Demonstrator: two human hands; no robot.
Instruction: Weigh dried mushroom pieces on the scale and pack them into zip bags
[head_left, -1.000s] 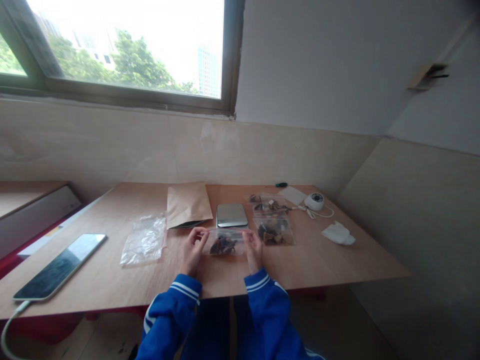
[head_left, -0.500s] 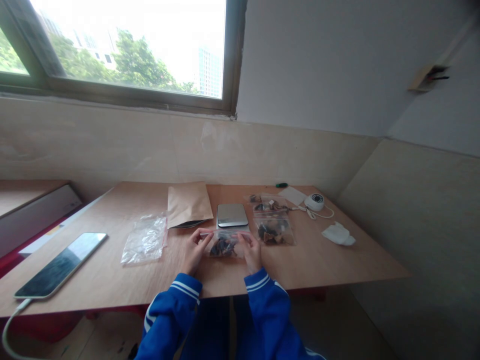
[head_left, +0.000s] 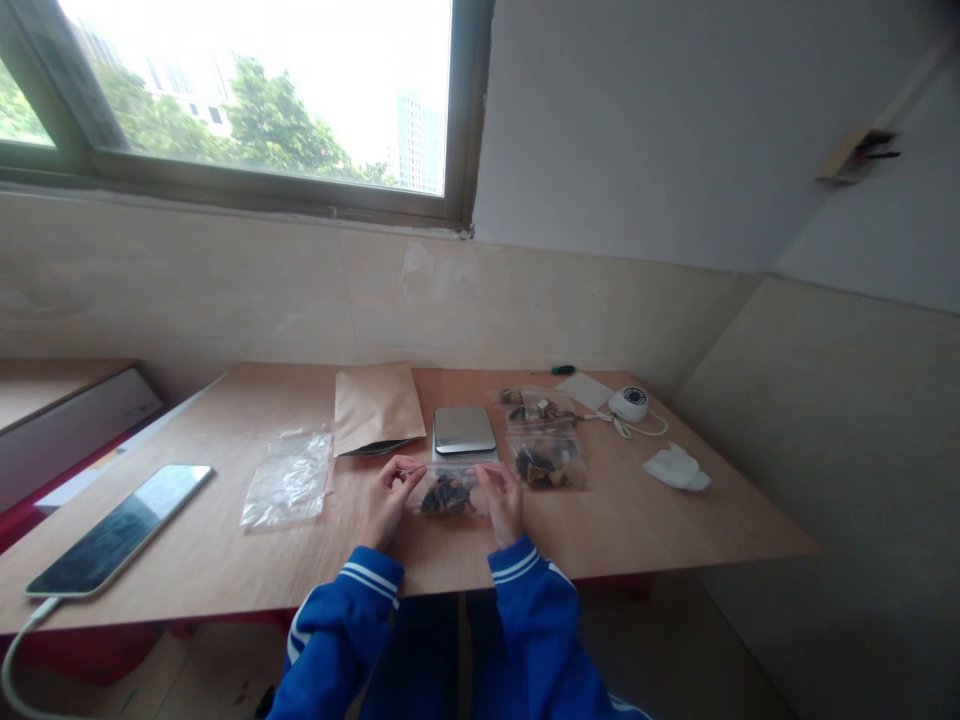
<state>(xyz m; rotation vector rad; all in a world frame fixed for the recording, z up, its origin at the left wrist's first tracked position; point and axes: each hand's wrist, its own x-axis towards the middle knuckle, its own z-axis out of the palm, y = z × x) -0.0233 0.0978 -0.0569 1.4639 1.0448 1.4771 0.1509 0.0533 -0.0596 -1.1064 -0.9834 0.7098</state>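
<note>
Partly hidden: clear bag [head_left: 448,495] (top corners behind left hand [head_left: 389,500], right hand [head_left: 505,503]).

to your left lies a phone [head_left: 120,530] with a pale cable [head_left: 45,608] plugged into its near end. to your right you have a crumpled white tissue [head_left: 676,467] near a white dome-shaped device [head_left: 628,403], and ahead of you trees [head_left: 274,115] show through the window [head_left: 262,193].

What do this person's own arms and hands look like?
Both the left hand and right hand are bare, with no gloves. The left sleeve and right sleeve are long and bright blue, with white bands around the cuffs and white striping further up.
</note>
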